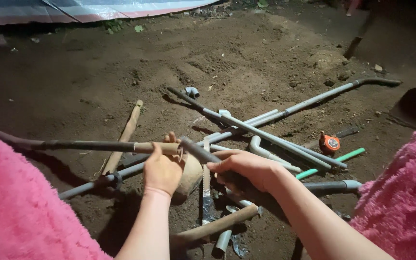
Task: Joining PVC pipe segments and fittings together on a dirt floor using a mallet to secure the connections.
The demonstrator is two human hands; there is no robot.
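Note:
My left hand (162, 169) is closed around the tan end of a long dark pipe (73, 144) that runs off to the left. My right hand (246, 168) grips a short dark grey pipe piece (197, 150) angled up to the left. The two pipe ends meet near my left thumb. Under both hands sits a rounded tan stone (191, 180). A thin saw blade (206, 185) lies upright between my hands on the soil.
Several grey pipes (275, 139) cross on the dirt beyond my hands, beside a green pipe (345, 157), an orange tape measure (330, 143) and a grey elbow fitting (191, 91). Wooden handles (126, 137) (217, 224) lie left and near. Pink fluffy fabric (20, 207) frames both sides.

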